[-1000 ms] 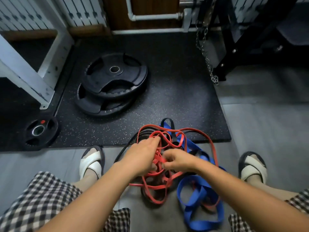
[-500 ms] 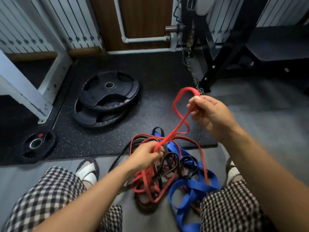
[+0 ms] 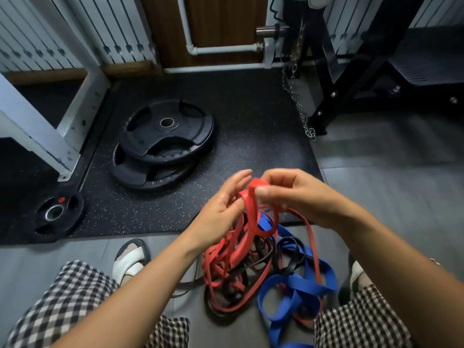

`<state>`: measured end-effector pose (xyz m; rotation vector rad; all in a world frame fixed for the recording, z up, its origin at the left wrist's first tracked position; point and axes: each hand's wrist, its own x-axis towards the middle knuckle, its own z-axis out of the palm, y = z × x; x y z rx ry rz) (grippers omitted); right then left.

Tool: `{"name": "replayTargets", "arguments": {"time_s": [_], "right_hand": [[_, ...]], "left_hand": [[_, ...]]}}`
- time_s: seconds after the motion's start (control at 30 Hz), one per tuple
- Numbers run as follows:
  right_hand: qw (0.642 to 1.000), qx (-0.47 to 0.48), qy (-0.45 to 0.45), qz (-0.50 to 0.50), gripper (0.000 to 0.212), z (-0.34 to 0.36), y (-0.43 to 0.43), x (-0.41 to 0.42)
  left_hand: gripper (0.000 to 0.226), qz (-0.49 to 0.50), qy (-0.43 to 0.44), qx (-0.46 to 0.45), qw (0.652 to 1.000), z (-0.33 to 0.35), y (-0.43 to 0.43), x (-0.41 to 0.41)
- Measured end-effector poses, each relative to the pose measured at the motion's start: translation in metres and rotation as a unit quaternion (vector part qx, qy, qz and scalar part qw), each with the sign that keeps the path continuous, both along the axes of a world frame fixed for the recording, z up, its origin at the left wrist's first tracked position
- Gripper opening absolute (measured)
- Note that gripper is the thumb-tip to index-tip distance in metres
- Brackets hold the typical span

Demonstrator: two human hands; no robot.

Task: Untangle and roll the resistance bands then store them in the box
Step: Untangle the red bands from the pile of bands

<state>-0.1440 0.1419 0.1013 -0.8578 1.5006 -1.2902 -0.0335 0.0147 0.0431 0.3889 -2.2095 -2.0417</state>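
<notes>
Head view: pinched in fingers of right hand, top loop of flat red rubber resistance band; left hand half-straight, thumb against it, grip unclear. Rest trailing into red-black-blue band tangle on grey floor. Likely soft, stretchy, snag-prone; best held at free loop.

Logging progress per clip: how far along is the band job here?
Done: nothing visible; no rolled band or box shows. In hand: right hand pinches a loop of the red band above the heap, left hand grips it just below. Left: freeing it from the black band and blue band tangled on the floor, then rolling and boxing all.
</notes>
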Motion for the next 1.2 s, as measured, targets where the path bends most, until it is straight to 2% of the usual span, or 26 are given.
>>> {"name": "replayTargets", "arguments": {"time_s": [0.07, 0.13, 0.23, 0.3, 0.37, 0.43, 0.5, 0.57, 0.63, 0.7, 0.73, 0.8, 0.87, 0.93, 1.0, 1.03, 1.13, 1.2], "right_hand": [[0.998, -0.039, -0.025, -0.038, 0.021, 0.0, -0.002, -0.007], [0.994, -0.052, -0.012, -0.099, 0.023, -0.005, -0.005, -0.015], [0.974, -0.047, 0.018, -0.219, 0.029, -0.014, -0.004, -0.028], [0.965, -0.018, 0.035, -0.26, 0.03, -0.024, -0.002, -0.032], [0.957, 0.056, 0.112, -0.262, 0.025, -0.039, -0.001, -0.034], [0.955, 0.107, 0.13, -0.244, 0.027, -0.049, -0.004, -0.027], [0.982, 0.075, 0.028, -0.169, 0.045, -0.06, -0.011, -0.013], [0.997, 0.013, -0.04, -0.061, 0.053, -0.072, -0.019, 0.011], [0.996, -0.008, -0.084, -0.005, 0.067, -0.081, -0.025, 0.03], [0.997, 0.004, -0.08, 0.015, 0.087, -0.085, -0.025, 0.036], [0.996, 0.014, -0.084, 0.027, 0.089, -0.084, -0.025, 0.038], [0.995, 0.051, -0.063, 0.053, 0.062, -0.088, -0.025, 0.041], [0.989, 0.11, 0.053, 0.083, 0.039, -0.103, -0.026, 0.05], [0.958, 0.188, 0.194, 0.101, 0.028, -0.116, -0.022, 0.056], [0.938, 0.219, 0.258, 0.078, 0.016, -0.116, -0.017, 0.053], [0.944, 0.208, 0.25, 0.061, 0.006, -0.109, -0.016, 0.049], [0.978, 0.131, 0.153, -0.046, 0.023, -0.075, -0.019, 0.027], [0.989, 0.051, 0.021, -0.138, 0.025, -0.048, -0.019, 0.015]], "left_hand": [[0.03, -0.028, -0.019, 0.055, 0.998, 0.001, 0.005, 0.0], [0.019, -0.042, -0.058, 0.091, 0.993, 0.002, 0.007, 0.002], [0.012, -0.034, -0.113, 0.089, 0.989, 0.003, -0.001, 0.006], [0.014, -0.003, -0.139, 0.07, 0.988, 0.002, -0.007, 0.006], [0.015, 0.035, -0.115, 0.101, 0.988, 0.002, -0.006, 0.005], [0.014, 0.077, -0.063, 0.194, 0.976, 0.008, -0.002, 0.0], [0.015, 0.101, -0.011, 0.289, 0.952, 0.017, -0.001, -0.003], [0.014, 0.11, 0.034, 0.359, 0.926, 0.023, -0.003, -0.004], [0.008, 0.115, 0.056, 0.394, 0.91, 0.025, -0.008, -0.005], [0.009, 0.14, 0.068, 0.417, 0.896, 0.027, -0.018, -0.007], [0.01, 0.156, 0.077, 0.424, 0.889, 0.027, -0.025, -0.007], [0.014, 0.181, 0.097, 0.43, 0.879, 0.031, -0.038, -0.006], [0.02, 0.209, 0.11, 0.431, 0.871, 0.034, -0.048, -0.004], [0.024, 0.245, 0.121, 0.428, 0.862, 0.038, -0.056, -0.002], [0.025, 0.289, 0.121, 0.397, 0.863, 0.039, -0.063, 0.001], [0.024, 0.309, 0.112, 0.358, 0.874, 0.039, -0.067, 0.002], [0.023, 0.35, 0.039, 0.183, 0.918, 0.032, -0.071, 0.001], [0.019, 0.318, -0.014, 0.19, 0.929, 0.023, -0.059, 0.001]]}}
